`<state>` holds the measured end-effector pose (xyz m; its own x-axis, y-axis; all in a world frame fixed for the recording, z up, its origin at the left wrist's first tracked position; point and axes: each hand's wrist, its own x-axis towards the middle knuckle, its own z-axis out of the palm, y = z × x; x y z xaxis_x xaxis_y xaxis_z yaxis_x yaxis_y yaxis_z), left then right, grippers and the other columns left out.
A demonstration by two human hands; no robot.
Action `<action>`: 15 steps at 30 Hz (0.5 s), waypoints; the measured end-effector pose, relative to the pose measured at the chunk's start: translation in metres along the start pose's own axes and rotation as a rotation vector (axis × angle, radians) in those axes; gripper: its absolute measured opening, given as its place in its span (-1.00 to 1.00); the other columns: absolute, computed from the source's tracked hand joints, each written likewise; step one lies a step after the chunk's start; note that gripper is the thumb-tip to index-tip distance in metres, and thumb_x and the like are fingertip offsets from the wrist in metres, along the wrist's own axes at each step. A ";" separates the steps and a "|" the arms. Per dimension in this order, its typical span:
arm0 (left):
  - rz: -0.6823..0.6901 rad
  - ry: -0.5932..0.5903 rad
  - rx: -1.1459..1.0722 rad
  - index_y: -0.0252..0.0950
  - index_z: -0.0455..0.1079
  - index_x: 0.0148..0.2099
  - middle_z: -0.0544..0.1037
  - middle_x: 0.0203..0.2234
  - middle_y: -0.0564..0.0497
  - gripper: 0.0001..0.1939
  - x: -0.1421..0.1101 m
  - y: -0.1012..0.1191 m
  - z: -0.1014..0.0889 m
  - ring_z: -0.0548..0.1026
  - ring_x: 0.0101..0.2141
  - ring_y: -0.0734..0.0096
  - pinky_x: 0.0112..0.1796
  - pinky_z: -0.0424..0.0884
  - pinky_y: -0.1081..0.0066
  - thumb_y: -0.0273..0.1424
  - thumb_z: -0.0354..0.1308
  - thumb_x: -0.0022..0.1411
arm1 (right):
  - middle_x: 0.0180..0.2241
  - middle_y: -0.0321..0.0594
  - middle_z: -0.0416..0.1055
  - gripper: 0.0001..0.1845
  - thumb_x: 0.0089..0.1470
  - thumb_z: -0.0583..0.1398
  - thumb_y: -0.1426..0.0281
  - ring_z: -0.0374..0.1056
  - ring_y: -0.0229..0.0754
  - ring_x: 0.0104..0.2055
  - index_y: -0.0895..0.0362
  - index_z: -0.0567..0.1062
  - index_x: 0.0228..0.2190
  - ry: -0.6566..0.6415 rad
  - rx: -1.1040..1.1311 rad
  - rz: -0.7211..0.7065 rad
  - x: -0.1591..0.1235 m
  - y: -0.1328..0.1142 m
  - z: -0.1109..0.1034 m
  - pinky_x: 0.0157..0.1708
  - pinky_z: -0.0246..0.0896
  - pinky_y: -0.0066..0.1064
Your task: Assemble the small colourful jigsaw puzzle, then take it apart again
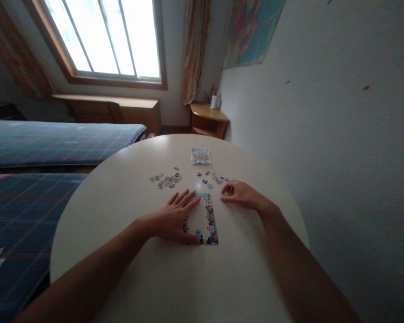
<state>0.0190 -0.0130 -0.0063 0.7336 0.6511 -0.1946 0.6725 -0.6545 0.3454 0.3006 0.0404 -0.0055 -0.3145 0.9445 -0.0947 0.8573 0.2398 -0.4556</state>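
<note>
- Forearms (117, 249) closest, entering at seven and five o'clock over a round pale table (97, 197).
- Left hand (175, 219): palm down, fingers spread, on the puzzle border (211, 222) at its nine o'clock side, which it mostly hides.
- Right hand (240, 194): two o'clock of the border, fingers curled near the thumb (can't tell from here if anything's pinched).
- Border lies flat, middle mostly unfilled.
- Loose pieces (170, 181) at eleven and one o'clock; printed packet (200, 156) at twelve.
- Handling, my guess: light, stiff card, slides easily; joints likely part if lifted. Take singles by opposite edges, press border flat.
</note>
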 end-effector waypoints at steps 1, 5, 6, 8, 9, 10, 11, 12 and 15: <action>-0.001 0.001 0.000 -0.30 -0.33 0.45 -0.38 0.40 -0.19 0.22 0.000 0.000 0.000 -0.37 0.35 -0.13 0.29 -0.29 -0.02 0.31 0.05 0.00 | -0.29 -0.10 0.48 -0.67 -0.07 0.32 0.24 0.35 -0.15 -0.31 0.19 0.58 -0.28 -0.009 0.001 0.003 -0.001 -0.001 0.000 -0.30 0.22 -0.37; -0.010 -0.006 0.004 -0.31 -0.32 0.45 -0.38 0.39 -0.20 0.22 0.000 0.000 0.000 -0.37 0.35 -0.13 0.29 -0.30 -0.02 0.31 0.05 0.01 | -0.29 -0.11 0.47 -0.67 -0.08 0.33 0.25 0.35 -0.16 -0.30 0.20 0.55 -0.28 -0.037 0.024 0.001 -0.002 -0.002 -0.001 -0.30 0.21 -0.38; -0.011 -0.007 0.006 -0.31 -0.32 0.45 -0.38 0.39 -0.20 0.22 0.000 0.000 0.000 -0.37 0.35 -0.13 0.29 -0.30 -0.02 0.31 0.05 0.01 | -0.29 -0.11 0.47 -0.67 -0.08 0.33 0.25 0.35 -0.16 -0.29 0.20 0.55 -0.28 -0.037 0.030 0.000 -0.003 -0.001 -0.001 -0.30 0.21 -0.38; -0.004 -0.004 0.010 -0.31 -0.33 0.45 -0.38 0.39 -0.20 0.22 0.000 -0.001 0.000 -0.36 0.35 -0.13 0.28 -0.30 -0.03 0.31 0.04 0.01 | -0.29 -0.11 0.48 -0.67 -0.08 0.33 0.25 0.35 -0.16 -0.28 0.20 0.54 -0.28 -0.040 0.044 -0.002 -0.003 -0.001 -0.001 -0.29 0.21 -0.38; 0.002 0.001 0.011 -0.31 -0.33 0.45 -0.37 0.40 -0.20 0.22 0.000 -0.001 0.000 -0.36 0.35 -0.13 0.28 -0.29 -0.03 0.31 0.04 0.01 | -0.29 -0.12 0.48 -0.68 -0.08 0.33 0.26 0.36 -0.16 -0.29 0.19 0.53 -0.28 -0.044 0.052 -0.002 -0.003 0.000 0.000 -0.29 0.22 -0.38; 0.008 0.008 0.011 -0.30 -0.33 0.45 -0.37 0.40 -0.20 0.22 0.000 -0.002 0.001 -0.36 0.35 -0.13 0.28 -0.29 -0.03 0.31 0.04 0.01 | -0.30 -0.12 0.48 -0.69 -0.07 0.32 0.26 0.36 -0.17 -0.29 0.19 0.53 -0.29 -0.050 0.060 -0.003 -0.003 0.000 0.000 -0.29 0.22 -0.38; 0.014 0.013 0.011 -0.30 -0.33 0.45 -0.36 0.40 -0.20 0.21 0.000 -0.002 0.002 -0.35 0.35 -0.13 0.28 -0.30 -0.03 0.31 0.04 0.01 | -0.31 -0.12 0.49 -0.69 -0.07 0.32 0.27 0.36 -0.17 -0.30 0.19 0.53 -0.29 -0.052 0.068 -0.003 -0.003 0.000 0.000 -0.30 0.22 -0.39; 0.019 0.016 0.013 -0.30 -0.34 0.45 -0.36 0.40 -0.20 0.21 0.000 -0.003 0.002 -0.35 0.35 -0.13 0.28 -0.30 -0.03 0.31 0.04 0.02 | -0.31 -0.13 0.49 -0.69 -0.07 0.32 0.27 0.36 -0.18 -0.31 0.20 0.53 -0.28 -0.050 0.075 -0.002 -0.004 0.000 0.000 -0.30 0.22 -0.39; 0.016 0.016 0.019 -0.29 -0.33 0.45 -0.37 0.39 -0.20 0.22 0.001 -0.004 0.004 -0.35 0.35 -0.13 0.28 -0.31 -0.02 0.32 0.03 0.01 | -0.31 -0.14 0.47 -0.63 -0.07 0.33 0.28 0.36 -0.19 -0.31 0.20 0.53 -0.20 -0.038 0.082 0.000 -0.004 0.000 -0.001 -0.30 0.22 -0.40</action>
<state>0.0170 -0.0115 -0.0112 0.7424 0.6468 -0.1744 0.6629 -0.6719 0.3303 0.3019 0.0363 -0.0044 -0.3312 0.9348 -0.1279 0.8217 0.2192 -0.5261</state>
